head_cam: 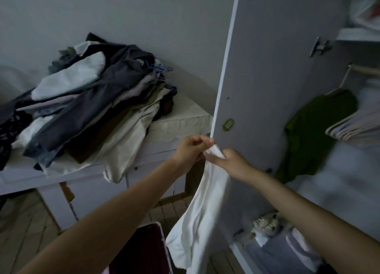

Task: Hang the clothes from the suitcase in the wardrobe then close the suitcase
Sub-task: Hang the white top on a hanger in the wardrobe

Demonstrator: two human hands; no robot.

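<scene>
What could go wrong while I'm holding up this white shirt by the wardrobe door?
Both hands, left and right, pinch only the top of the white cotton garment, so it may slip and drop. No hanger is in it yet. The pile of dark and beige clothes overhangs the white table's edge and could slide off.

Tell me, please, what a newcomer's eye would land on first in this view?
Probably the white garment hanging at centre, its top pinched by the left hand and the right hand in front of the open wardrobe door. Next, the heap of clothes at left, and the green shirt hanging inside the wardrobe.
</scene>
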